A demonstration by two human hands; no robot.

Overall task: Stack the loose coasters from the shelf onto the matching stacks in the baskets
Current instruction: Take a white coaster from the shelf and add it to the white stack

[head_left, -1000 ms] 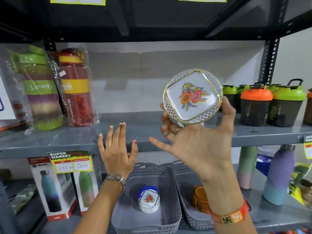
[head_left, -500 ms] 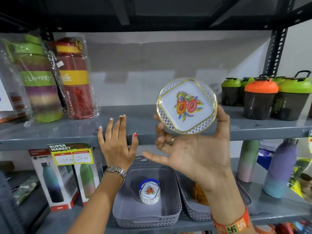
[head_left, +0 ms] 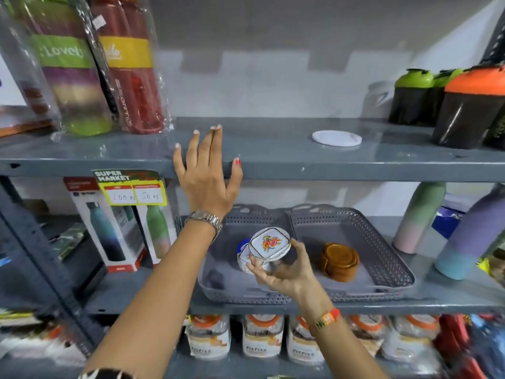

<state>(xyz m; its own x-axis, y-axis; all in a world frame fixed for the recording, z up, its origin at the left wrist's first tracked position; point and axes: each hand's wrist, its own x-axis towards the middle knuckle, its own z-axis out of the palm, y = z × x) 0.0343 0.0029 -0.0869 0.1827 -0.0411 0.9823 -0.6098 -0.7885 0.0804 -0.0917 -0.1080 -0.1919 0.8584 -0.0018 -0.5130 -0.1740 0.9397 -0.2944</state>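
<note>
My right hand point(head_left: 284, 272) grips a round white floral coaster point(head_left: 270, 243) with a gold rim, held level over the left grey basket point(head_left: 218, 285). It hovers just above the matching white stack point(head_left: 244, 258), which it partly hides. The right grey basket point(head_left: 393, 258) holds a stack of brown coasters point(head_left: 339, 260). One plain white coaster point(head_left: 337, 138) lies loose on the upper shelf point(head_left: 273, 162). My left hand point(head_left: 206, 173) rests flat on that shelf's front edge with fingers spread, holding nothing.
Wrapped bottles point(head_left: 128, 64) stand at the upper left, shaker bottles point(head_left: 464, 105) at the upper right. Boxed bottles point(head_left: 109, 222) sit left of the baskets, pastel bottles point(head_left: 418, 217) to their right. Jars point(head_left: 262, 337) fill the shelf below.
My right hand has brought the floral coaster down from in front of the upper shelf to just above the white stack in the left basket. The left hand stayed on the shelf edge.
</note>
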